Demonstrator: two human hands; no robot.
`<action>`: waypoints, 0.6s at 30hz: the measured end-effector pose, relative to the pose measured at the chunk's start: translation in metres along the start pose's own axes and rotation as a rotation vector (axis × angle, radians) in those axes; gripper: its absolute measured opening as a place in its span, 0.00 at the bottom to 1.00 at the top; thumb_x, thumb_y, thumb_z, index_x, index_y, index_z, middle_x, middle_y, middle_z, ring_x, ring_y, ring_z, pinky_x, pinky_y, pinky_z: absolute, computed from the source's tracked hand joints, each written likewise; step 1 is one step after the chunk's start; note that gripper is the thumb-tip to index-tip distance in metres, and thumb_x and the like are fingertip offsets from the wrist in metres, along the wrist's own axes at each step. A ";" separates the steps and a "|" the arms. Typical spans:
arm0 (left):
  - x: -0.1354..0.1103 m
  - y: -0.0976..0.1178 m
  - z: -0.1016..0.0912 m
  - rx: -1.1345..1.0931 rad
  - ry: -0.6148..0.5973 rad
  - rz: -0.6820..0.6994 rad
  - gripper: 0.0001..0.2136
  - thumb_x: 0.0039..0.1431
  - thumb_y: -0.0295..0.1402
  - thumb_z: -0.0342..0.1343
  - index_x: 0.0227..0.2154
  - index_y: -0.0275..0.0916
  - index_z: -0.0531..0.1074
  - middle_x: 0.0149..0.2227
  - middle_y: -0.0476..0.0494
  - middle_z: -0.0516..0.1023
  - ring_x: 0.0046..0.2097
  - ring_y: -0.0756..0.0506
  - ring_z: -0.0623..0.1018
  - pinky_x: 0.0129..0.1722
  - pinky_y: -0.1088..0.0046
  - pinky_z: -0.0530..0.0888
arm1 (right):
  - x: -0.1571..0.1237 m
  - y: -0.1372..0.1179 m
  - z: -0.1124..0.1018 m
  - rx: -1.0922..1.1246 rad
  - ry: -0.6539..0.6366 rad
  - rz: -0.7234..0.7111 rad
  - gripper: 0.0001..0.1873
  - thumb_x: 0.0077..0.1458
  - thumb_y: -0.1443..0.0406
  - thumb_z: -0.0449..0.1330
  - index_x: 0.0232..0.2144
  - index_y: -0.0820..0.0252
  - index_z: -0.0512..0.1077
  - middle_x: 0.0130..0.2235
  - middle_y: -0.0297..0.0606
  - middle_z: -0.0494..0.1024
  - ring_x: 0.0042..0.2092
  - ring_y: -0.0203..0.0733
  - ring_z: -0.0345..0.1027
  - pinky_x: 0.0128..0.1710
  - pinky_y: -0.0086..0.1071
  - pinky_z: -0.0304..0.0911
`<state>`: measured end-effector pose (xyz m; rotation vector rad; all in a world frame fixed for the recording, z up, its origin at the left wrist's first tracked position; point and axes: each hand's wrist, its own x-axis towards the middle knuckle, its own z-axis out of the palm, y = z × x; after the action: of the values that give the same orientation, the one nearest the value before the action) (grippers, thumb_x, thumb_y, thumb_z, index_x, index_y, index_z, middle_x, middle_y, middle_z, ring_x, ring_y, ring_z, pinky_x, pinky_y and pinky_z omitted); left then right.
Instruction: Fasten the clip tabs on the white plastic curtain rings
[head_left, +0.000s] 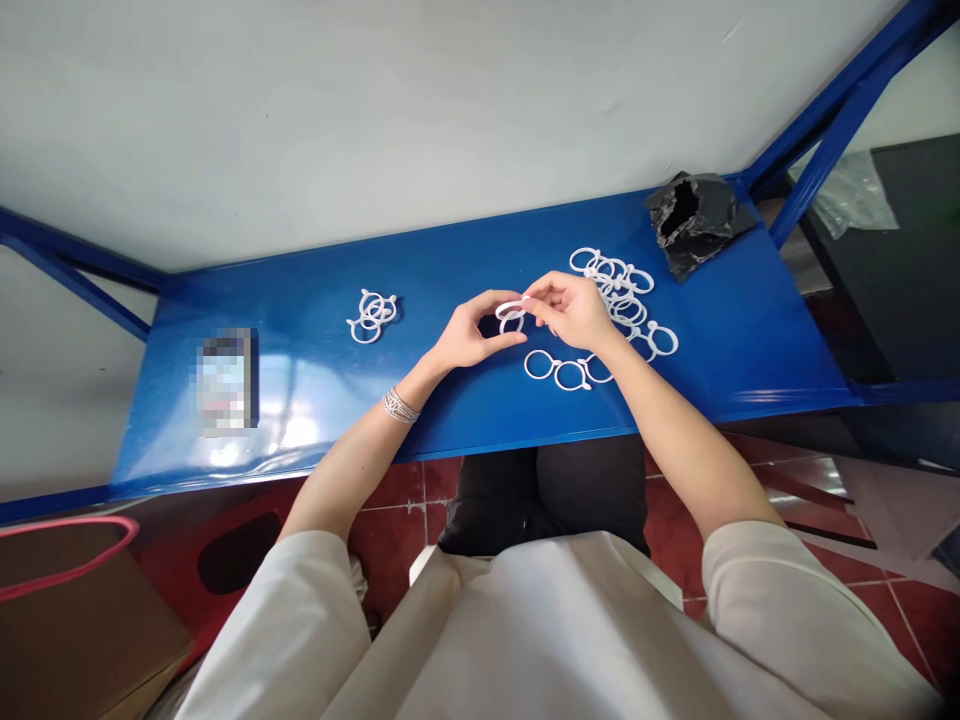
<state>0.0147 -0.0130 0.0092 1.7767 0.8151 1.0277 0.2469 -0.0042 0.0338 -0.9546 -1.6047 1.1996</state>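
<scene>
Between my two hands are white rings [511, 322] with small knobs, one tilted over another, held just above the blue table. My right hand [574, 312] pinches their upper edge between thumb and fingertips. My left hand [469, 332] curves around their left side, forefinger above and thumb below; its exact contact is partly hidden. Near my right wrist lies a loose pile of similar white rings [661, 340], some partly behind my hand and forearm. A smaller cluster of white rings [372, 314] rests to the left of my left hand.
The blue table [450, 420] stands against a pale wall [420, 120]. A crumpled black plastic bag [701, 225] sits at its back right corner. A blurred-out flat object [226, 385] lies at the left end. Blue metal frame bars [832, 150] rise at both ends.
</scene>
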 end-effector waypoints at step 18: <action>-0.015 0.060 -0.130 0.957 0.277 -0.515 0.07 0.63 0.36 0.70 0.32 0.42 0.81 0.29 0.47 0.79 0.34 0.45 0.73 0.40 0.63 0.69 | 0.000 0.003 -0.008 -0.302 0.012 -0.049 0.25 0.67 0.42 0.66 0.40 0.57 0.83 0.38 0.44 0.87 0.33 0.43 0.74 0.39 0.43 0.73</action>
<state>-0.1024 0.0007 0.0922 1.9881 2.0604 0.5476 0.2546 -0.0012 0.0317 -1.1009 -1.8229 0.9318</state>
